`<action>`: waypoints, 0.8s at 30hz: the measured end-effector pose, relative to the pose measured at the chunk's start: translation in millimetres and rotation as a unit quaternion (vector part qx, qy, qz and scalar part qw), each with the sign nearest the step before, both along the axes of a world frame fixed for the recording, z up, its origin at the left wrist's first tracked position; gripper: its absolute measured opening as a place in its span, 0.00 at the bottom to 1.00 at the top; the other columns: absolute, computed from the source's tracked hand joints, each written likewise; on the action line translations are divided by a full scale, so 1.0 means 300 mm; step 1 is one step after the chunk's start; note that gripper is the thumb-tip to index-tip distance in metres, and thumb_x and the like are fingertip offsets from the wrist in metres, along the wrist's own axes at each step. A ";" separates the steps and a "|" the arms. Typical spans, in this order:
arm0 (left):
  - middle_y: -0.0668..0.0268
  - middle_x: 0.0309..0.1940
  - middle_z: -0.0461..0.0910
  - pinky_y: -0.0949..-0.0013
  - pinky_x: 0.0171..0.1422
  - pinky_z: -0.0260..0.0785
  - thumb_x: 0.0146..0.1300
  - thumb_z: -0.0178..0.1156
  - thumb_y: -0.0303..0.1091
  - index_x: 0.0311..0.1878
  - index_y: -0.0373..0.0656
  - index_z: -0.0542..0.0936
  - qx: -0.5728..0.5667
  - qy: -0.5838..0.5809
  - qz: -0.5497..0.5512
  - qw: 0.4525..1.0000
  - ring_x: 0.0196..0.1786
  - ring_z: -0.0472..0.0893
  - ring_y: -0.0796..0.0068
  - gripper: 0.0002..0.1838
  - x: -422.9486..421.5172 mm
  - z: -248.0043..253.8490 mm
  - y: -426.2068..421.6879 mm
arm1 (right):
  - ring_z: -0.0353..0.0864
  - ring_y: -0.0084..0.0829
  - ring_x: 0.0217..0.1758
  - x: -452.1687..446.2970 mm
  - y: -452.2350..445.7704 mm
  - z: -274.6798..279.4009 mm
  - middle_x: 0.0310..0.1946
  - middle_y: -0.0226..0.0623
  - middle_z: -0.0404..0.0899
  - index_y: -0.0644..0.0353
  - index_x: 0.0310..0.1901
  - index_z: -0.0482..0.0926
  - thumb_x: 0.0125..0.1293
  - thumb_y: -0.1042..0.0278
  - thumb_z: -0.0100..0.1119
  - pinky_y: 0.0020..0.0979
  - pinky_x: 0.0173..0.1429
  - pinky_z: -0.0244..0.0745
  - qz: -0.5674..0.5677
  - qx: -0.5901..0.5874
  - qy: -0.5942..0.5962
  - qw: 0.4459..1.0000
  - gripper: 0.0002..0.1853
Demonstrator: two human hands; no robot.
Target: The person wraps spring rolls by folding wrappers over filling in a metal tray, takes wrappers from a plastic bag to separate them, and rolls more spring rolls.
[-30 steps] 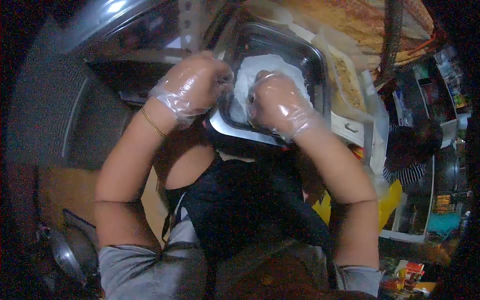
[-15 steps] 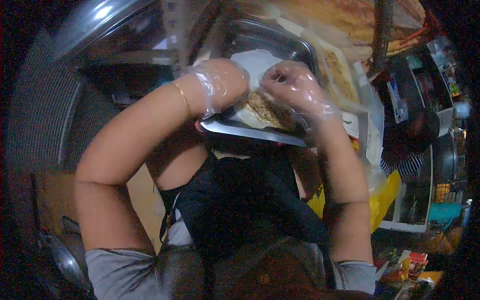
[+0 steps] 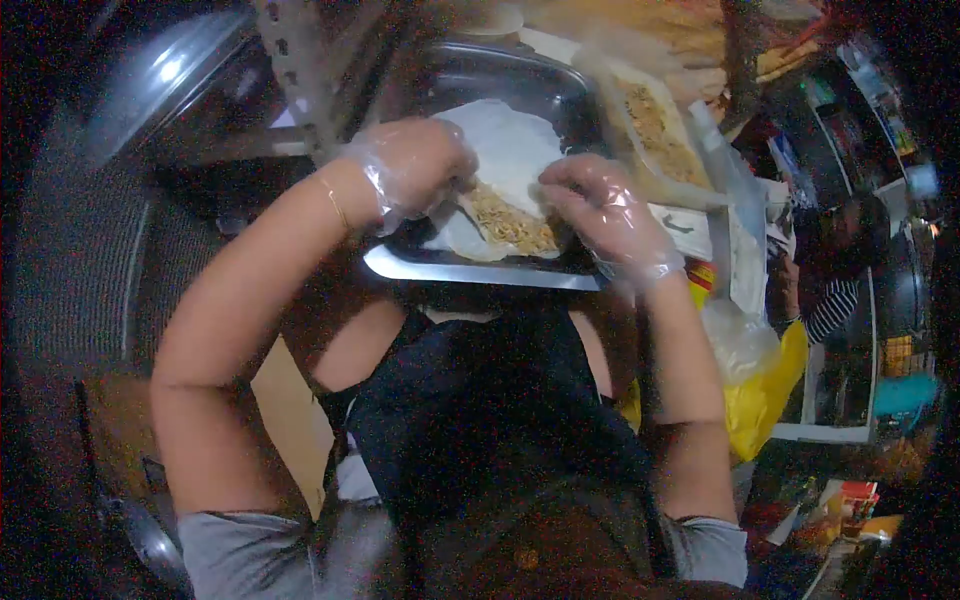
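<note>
Both hands wear clear plastic gloves over a dark metal tray (image 3: 480, 273) at my lap. A thin white wrapper sheet (image 3: 512, 138) lies in the tray, with a band of brownish shredded filling (image 3: 515, 225) across its near part. My left hand (image 3: 418, 165) is closed at the sheet's left edge, beside the end of the filling. At the right edge, my right hand (image 3: 598, 205) pinches the sheet between thumb and fingers. The fingertips of my left hand are partly hidden.
A long pale container (image 3: 660, 135) holding more of the brownish filling stands right of the tray. Below it hang a clear plastic bag (image 3: 738, 340) and a yellow bag (image 3: 765, 400). A striped cloth (image 3: 832, 308) and shelves are farther right.
My hands have moved apart, the right one shifting right and down, the left one slightly left. More of the sheet and filling now shows between them. The whole view has shifted a little.
</note>
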State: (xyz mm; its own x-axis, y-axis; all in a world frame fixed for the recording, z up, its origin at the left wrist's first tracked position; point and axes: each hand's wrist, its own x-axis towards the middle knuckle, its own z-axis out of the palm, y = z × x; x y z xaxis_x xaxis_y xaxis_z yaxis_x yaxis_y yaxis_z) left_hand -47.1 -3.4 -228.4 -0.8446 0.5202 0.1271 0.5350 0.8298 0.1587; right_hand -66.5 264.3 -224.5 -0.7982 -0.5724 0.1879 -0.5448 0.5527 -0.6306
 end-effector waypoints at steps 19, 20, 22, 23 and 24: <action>0.48 0.39 0.82 0.52 0.50 0.75 0.50 0.59 0.27 0.41 0.44 0.83 -0.010 -0.066 0.107 0.992 0.45 0.82 0.47 0.13 0.135 0.078 0.129 | 0.78 0.47 0.47 0.060 0.024 0.085 0.39 0.44 0.77 0.59 0.37 0.80 0.54 0.73 0.60 0.44 0.50 0.75 0.092 0.344 0.259 0.898 0.08; 0.48 0.38 0.82 0.52 0.50 0.75 0.50 0.59 0.27 0.41 0.44 0.83 -0.014 -0.067 0.111 0.991 0.45 0.82 0.47 0.13 0.148 0.087 0.138 | 0.78 0.47 0.47 0.055 0.021 0.089 0.39 0.44 0.77 0.58 0.36 0.80 0.54 0.72 0.60 0.45 0.50 0.75 0.093 0.361 0.250 0.894 0.08; 0.48 0.38 0.82 0.52 0.50 0.75 0.50 0.59 0.27 0.40 0.42 0.83 0.000 -0.045 0.101 0.994 0.45 0.82 0.47 0.13 0.158 0.058 0.136 | 0.78 0.47 0.47 0.033 0.030 0.080 0.38 0.44 0.78 0.58 0.35 0.81 0.53 0.70 0.62 0.45 0.50 0.75 0.075 0.370 0.286 0.881 0.07; 0.47 0.38 0.82 0.53 0.50 0.75 0.49 0.59 0.26 0.40 0.41 0.84 0.007 -0.034 0.096 0.995 0.45 0.82 0.47 0.12 0.164 0.049 0.134 | 0.78 0.48 0.47 0.023 0.031 0.079 0.38 0.44 0.78 0.59 0.34 0.81 0.52 0.70 0.62 0.45 0.50 0.75 0.066 0.374 0.304 0.874 0.07; 0.47 0.38 0.82 0.53 0.51 0.75 0.49 0.59 0.26 0.39 0.40 0.84 -0.009 -0.028 0.094 0.995 0.44 0.82 0.47 0.12 0.179 0.051 0.142 | 0.78 0.47 0.46 0.023 0.037 0.088 0.37 0.44 0.78 0.59 0.34 0.81 0.52 0.68 0.63 0.45 0.50 0.75 0.071 0.372 0.304 0.874 0.08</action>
